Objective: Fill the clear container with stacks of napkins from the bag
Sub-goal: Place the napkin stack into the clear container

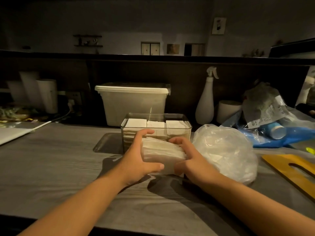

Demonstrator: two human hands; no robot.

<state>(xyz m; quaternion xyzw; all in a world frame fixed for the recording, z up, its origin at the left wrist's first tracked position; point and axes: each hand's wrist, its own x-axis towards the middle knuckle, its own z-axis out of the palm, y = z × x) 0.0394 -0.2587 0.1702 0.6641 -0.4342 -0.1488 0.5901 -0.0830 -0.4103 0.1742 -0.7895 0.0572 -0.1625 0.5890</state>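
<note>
Low in the centre of the frame, over the grey wood-grain bench (pixel 51 159), the left hand (pixel 136 160) and the right hand (pixel 189 160) are both clamped on one thick stack of white paper napkins (pixel 163 154). Each hand takes an end, thumb on the near face and fingers curled over the top and far side. The stack is fanned and askew, and its long axis runs from upper left to lower right across the picture.

Straight beyond the stack, just above it in the frame, stands the clear rectangular plastic container (pixel 189 128), its long side running left to right. The left fingers overlap its front wall in the picture; whether they touch it I cannot tell. Three white napkin piles (pixel 156 124) sit side by side along its back. The strip nearer the front wall is partly hidden by the hands.

The move ahead looks to be up and forward over that front wall, with the stack squared to the container's long side. Neither hand is clearly nearer.

The crumpled translucent plastic bag (pixel 225 150) lies at centre right, just beside the right hand.
</note>
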